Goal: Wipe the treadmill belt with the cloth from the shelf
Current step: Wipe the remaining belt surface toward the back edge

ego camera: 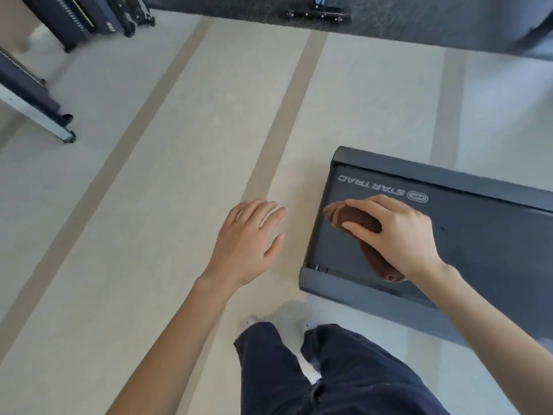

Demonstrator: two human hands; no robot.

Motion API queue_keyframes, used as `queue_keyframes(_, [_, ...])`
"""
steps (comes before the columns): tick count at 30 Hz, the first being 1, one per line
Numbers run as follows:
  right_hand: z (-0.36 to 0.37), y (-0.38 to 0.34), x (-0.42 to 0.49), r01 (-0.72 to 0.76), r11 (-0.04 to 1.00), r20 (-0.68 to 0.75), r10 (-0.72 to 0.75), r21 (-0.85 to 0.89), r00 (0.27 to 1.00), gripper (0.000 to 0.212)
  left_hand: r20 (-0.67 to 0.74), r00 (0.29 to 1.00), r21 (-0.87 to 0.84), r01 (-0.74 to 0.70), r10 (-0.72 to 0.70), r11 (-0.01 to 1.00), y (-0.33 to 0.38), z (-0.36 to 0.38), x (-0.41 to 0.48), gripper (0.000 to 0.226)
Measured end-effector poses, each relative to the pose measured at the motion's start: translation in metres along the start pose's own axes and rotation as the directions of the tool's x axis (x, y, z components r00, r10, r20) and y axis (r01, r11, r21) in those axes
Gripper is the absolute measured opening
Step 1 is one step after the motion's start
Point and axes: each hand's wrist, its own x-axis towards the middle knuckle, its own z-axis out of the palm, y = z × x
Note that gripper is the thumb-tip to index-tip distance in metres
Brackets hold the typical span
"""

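Bright, even daylight; soft overall blur, wide-angle bending at edges.

Soft, matt brown fabric cloth (363,223) lies bunched on the dark grey treadmill belt (478,244), smooth with a slight sheen. Black plastic side rails (434,172) look satin-matt. The pale beige floor (179,175) reads smooth and dull.
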Motion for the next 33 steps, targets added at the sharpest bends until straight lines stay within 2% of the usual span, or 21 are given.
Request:
queue_keyframes(7, [0.035,-0.02,0.026,-0.297,0.953,-0.042,0.295,-0.06,0.955,0.025,0.055,0.947,-0.074,-0.312,0.317,0.947,-0.073,0.02,0.072,0.042])
queue_keyframes(15, [0.07,-0.108,0.087,-0.617,0.786,-0.181,0.601,-0.044,0.778,0.028,0.108,0.788,-0.093,-0.599,0.606,0.796,-0.193,-0.007,0.154,0.043])
queue_keyframes(20, [0.081,-0.142,0.119,-0.697,0.716,-0.195,0.68,-0.028,0.706,0.031,0.096,0.727,-0.084,-0.674,0.68,0.733,-0.233,-0.021,0.203,0.045])
queue_keyframes(24, [0.087,-0.151,0.143,-0.766,0.643,-0.242,0.744,0.008,0.622,0.03,0.084,0.671,-0.109,-0.728,0.736,0.676,-0.249,-0.021,0.232,0.045])
queue_keyframes(27, [0.097,-0.148,0.164,-0.806,0.591,-0.28,0.779,0.03,0.561,0.03,0.089,0.639,-0.116,-0.755,0.764,0.645,-0.261,-0.015,0.258,0.045])
queue_keyframes(33, [0.118,-0.121,0.223,-0.839,0.544,-0.322,0.8,0.031,0.507,0.029,0.107,0.552,-0.094,-0.823,0.827,0.561,-0.279,-0.007,0.343,0.045])
